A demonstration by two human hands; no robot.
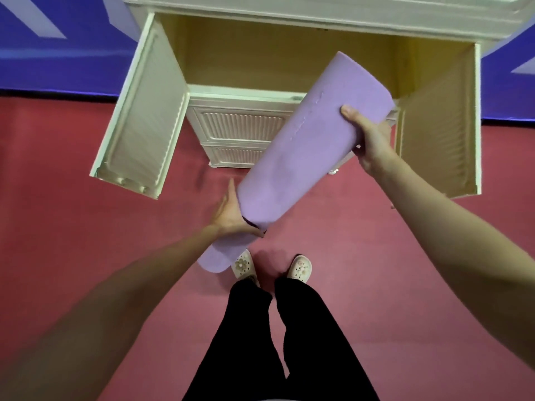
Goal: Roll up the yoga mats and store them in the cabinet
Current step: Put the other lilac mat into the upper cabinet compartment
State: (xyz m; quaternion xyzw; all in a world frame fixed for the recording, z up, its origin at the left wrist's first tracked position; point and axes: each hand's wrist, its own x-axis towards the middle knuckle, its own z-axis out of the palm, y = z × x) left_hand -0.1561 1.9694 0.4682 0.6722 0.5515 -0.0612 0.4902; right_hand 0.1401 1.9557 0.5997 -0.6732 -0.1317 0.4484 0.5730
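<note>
A rolled lilac yoga mat (307, 146) slants through the air in front of the cream cabinet (260, 94), its far end pointing up and right toward the open compartment. My right hand (369, 137) grips the roll near its upper end, thumb over the top. My left hand (231, 211) supports the lower end, palm against the roll with fingers fairly straight. A loose flap of the mat hangs below that hand. Both cabinet doors stand wide open, showing a yellowish interior with nothing visible inside.
The left door (142, 111) and the right door (440, 123) swing out toward me on either side. Two ribbed drawers (240, 125) sit below the compartment. My feet in white clogs (299, 266) stand on red carpet (86, 227). A blue wall lies behind.
</note>
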